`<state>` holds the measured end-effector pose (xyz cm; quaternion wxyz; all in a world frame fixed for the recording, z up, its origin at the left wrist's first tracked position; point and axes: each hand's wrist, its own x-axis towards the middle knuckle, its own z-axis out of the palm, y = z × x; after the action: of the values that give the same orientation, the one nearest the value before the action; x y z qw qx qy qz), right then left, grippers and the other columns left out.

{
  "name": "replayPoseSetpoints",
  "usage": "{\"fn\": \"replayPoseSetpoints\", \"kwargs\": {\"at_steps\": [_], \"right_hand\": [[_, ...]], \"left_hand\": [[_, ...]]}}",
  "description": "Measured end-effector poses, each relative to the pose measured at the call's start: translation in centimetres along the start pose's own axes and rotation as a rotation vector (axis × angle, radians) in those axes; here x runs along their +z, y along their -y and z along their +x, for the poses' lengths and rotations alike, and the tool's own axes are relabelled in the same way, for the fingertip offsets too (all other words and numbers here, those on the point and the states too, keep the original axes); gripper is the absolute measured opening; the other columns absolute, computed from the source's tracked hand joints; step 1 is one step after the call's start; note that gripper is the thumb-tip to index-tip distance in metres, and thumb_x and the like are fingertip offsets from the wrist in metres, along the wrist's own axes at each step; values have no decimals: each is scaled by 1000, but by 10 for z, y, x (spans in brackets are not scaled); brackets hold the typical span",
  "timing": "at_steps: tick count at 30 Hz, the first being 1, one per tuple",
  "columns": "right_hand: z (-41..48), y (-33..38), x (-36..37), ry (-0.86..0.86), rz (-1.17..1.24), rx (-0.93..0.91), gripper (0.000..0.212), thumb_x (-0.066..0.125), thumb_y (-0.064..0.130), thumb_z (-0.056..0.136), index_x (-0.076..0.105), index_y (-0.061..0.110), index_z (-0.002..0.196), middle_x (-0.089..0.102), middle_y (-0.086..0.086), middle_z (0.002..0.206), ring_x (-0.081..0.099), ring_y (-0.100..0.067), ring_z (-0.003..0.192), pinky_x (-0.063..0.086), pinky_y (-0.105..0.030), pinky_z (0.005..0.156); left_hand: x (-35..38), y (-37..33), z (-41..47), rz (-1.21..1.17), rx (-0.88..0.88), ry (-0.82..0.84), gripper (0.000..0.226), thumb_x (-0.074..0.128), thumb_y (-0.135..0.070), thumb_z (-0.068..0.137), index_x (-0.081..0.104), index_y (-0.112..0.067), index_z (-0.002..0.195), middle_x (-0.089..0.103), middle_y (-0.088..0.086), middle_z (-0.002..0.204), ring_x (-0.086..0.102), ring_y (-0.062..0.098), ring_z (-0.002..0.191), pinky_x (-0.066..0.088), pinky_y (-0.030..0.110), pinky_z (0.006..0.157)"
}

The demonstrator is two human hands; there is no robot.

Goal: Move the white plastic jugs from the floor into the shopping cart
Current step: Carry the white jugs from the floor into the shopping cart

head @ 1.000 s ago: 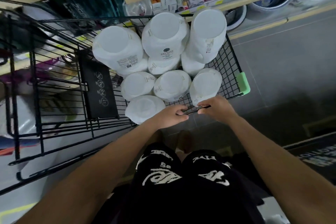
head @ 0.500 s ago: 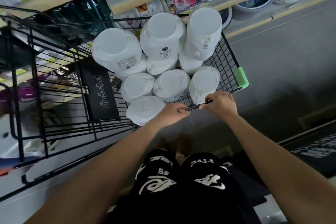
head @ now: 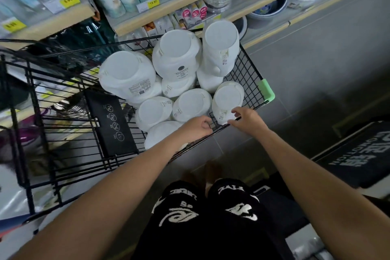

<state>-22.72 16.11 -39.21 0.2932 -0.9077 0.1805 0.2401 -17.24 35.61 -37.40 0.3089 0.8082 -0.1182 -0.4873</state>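
Several white plastic jugs [head: 128, 72] lie stacked in the black wire shopping cart [head: 251, 74], bottoms facing me. The pile fills the cart's right end. My left hand [head: 197, 127] grips the cart's near rim, fingers curled over the wire beside a low jug [head: 162, 135]. My right hand [head: 248, 119] holds the same rim further right, thumb under the wire and fingers over it, touching the nearest jug [head: 229, 98]. No jug shows on the floor.
Store shelves [head: 168, 12] with packaged goods and price tags stand right behind the cart. A black sign panel [head: 110, 124] hangs inside the cart. A green bumper [head: 267, 89] caps its corner. Grey tiled floor [head: 316, 59] lies to the right, a dark mat [head: 358, 154] near my feet.
Both hands stay on the cart's near rim. The right hand's fingers have loosened and spread toward the nearest jug. The view has tilted up, showing more shelf.
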Motion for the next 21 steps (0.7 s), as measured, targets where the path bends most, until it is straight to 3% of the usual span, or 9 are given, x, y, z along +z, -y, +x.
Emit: {"fn": "replayPoseSetpoints", "kwargs": {"at_steps": [7, 12, 15, 21], "right_hand": [[3, -3, -53, -115, 316, 63, 46, 64, 32, 89, 53, 11, 129, 63, -7, 113, 61, -22, 102, 52, -33, 87], [15, -36, -113, -228, 394, 54, 41, 63, 28, 90, 56, 7, 125, 66, -8, 107, 62, -22, 96, 51, -33, 87], [34, -68, -161, -278, 402, 83, 38, 63, 25, 90, 58, 7, 123, 65, -7, 102, 59, -17, 87, 45, -24, 77], [72, -156, -277, -369, 454, 104, 33, 65, 21, 89, 61, 8, 119, 68, -13, 103, 58, -16, 83, 39, -10, 58]], "left_hand": [[-36, -59, 21, 29, 120, -71, 51, 61, -28, 88, 46, -20, 135, 59, -1, 127, 56, 13, 113, 43, 28, 97], [-43, -140, 47, 57, 231, -108, 48, 58, -27, 91, 45, -18, 136, 55, -1, 130, 54, 14, 114, 44, 26, 88], [-40, -196, 80, 77, 262, -70, 53, 59, -27, 90, 42, -17, 139, 52, 2, 135, 53, 15, 116, 44, 32, 98], [-15, -338, 169, 78, 288, -68, 49, 57, -20, 93, 41, -14, 139, 49, 3, 139, 50, 16, 122, 40, 24, 90]]}}
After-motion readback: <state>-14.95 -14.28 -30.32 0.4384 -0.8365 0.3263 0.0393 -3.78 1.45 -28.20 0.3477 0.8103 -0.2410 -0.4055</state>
